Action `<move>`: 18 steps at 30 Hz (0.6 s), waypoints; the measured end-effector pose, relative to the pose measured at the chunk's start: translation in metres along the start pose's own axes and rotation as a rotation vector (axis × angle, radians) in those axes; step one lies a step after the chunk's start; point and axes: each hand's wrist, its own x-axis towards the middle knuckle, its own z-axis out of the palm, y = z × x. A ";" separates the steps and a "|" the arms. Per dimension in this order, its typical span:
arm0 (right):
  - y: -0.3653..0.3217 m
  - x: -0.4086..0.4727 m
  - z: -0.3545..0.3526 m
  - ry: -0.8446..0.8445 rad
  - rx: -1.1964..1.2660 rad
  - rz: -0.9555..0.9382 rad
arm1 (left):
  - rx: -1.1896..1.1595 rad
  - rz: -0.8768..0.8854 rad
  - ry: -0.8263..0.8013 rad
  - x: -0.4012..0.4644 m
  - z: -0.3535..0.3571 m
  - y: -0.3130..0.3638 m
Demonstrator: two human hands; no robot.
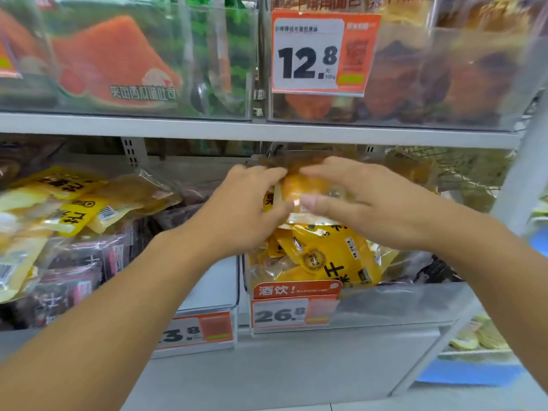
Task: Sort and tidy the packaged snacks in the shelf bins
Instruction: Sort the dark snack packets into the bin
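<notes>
Left hand [249, 203] and right hand [364, 200] pinch glossy crinkled yellow snack packet [302, 186] above clear plastic bin [400, 304].

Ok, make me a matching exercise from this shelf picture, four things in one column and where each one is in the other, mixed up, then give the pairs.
Things:
1. clear-wrapped orange-yellow snack packet
2. orange-and-white 12.8 price tag
3. orange watermelon-print packages
4. dark maroon snack packets

Places:
A. upper shelf, left bin
B. held between the left hand and right hand
C. lower shelf, left bin
D. front of the upper right bin

Pairs: 1-B, 2-D, 3-A, 4-C
</notes>
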 end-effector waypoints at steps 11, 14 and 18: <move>-0.003 0.003 -0.001 -0.109 -0.007 0.122 | -0.177 0.057 0.057 -0.017 -0.001 0.000; -0.013 0.001 0.000 -0.132 -0.034 0.100 | -0.146 0.090 0.057 -0.021 0.000 -0.004; -0.024 -0.004 -0.001 -0.132 -0.091 0.067 | -0.113 0.106 0.085 -0.024 -0.001 -0.005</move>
